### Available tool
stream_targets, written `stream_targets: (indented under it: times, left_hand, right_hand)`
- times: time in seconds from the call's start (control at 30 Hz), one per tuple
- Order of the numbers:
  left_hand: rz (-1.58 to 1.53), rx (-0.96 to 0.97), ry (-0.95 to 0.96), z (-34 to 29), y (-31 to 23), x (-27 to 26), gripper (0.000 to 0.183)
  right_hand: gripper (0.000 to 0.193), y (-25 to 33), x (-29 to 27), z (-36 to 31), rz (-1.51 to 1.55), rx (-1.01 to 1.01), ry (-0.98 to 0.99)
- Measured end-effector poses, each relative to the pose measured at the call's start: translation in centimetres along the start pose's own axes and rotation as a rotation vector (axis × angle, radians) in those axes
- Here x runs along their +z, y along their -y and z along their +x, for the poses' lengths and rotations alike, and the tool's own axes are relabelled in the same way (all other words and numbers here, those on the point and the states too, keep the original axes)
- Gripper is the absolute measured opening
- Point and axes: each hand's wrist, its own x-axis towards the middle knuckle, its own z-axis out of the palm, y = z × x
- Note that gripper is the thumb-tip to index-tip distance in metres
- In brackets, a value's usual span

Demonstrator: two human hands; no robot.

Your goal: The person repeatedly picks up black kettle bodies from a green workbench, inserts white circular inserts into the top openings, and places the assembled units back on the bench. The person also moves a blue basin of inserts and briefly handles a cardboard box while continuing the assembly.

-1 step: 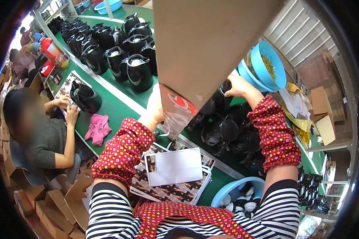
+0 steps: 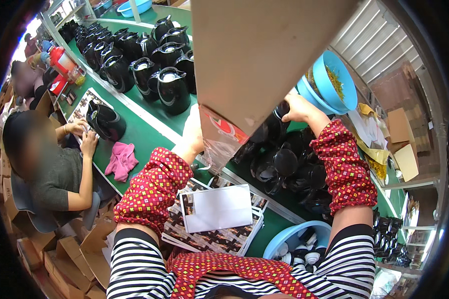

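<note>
My left hand (image 2: 191, 134) reaches forward from its red patterned sleeve cover, and its fingers disappear behind a large beige board (image 2: 264, 55). What that hand touches is hidden. My right hand (image 2: 303, 108) is to the right of the board, thumb and fingers curled round a glossy black rounded piece (image 2: 282, 108), partly covered by the board. Below it lies a crowded heap of black jug-like parts (image 2: 285, 162). On the green table in front of me is a stack of printed sheets (image 2: 222, 239) with a white card (image 2: 223, 209) on top.
Rows of black jugs (image 2: 172, 92) stand at far left. A co-worker (image 2: 60, 169) sits at left, hands by a jug (image 2: 106, 121) and a pink cloth (image 2: 121, 162). Blue basins (image 2: 346, 82) are at right; another blue bowl (image 2: 274, 244) holds small white-and-black parts.
</note>
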Motion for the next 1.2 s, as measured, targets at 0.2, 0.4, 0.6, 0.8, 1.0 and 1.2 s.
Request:
stream_targets:
  times: [0.2, 0.4, 0.6, 0.8, 1.0, 1.2]
  left_hand:
    - [0.091, 0.071, -0.046, -0.2, 0.5, 0.9, 0.077]
    - [0.221, 0.185, -0.063, 0.0, 0.5, 1.3, 0.065]
    - [0.236, 0.209, -0.093, 0.7, -1.3, 1.3, 0.067]
    - [0.215, 0.134, -0.086, -0.6, -2.6, -1.4, 0.068]
    - [0.213, 0.126, -0.034, -0.1, -3.3, -1.0, 0.071]
    - [0.325, 0.179, -0.088, -0.7, 0.1, 0.7, 0.07]
  right_hand:
    - [0.075, 0.6, -0.5, -1.8, 0.0, -0.145, 0.019]
    - [0.075, 0.2, -0.3, -2.3, -0.032, -0.18, 0.044]
    - [0.073, -5.4, 3.2, 0.5, -0.162, 0.086, -0.042]
    - [0.073, 2.0, -0.8, 0.0, -0.179, 0.12, 0.208]
    - [0.077, -3.2, -3.1, 1.6, -0.187, 0.16, 0.47]
    - [0.09, -1.4, 0.7, 1.3, -0.38, -0.085, -0.032]
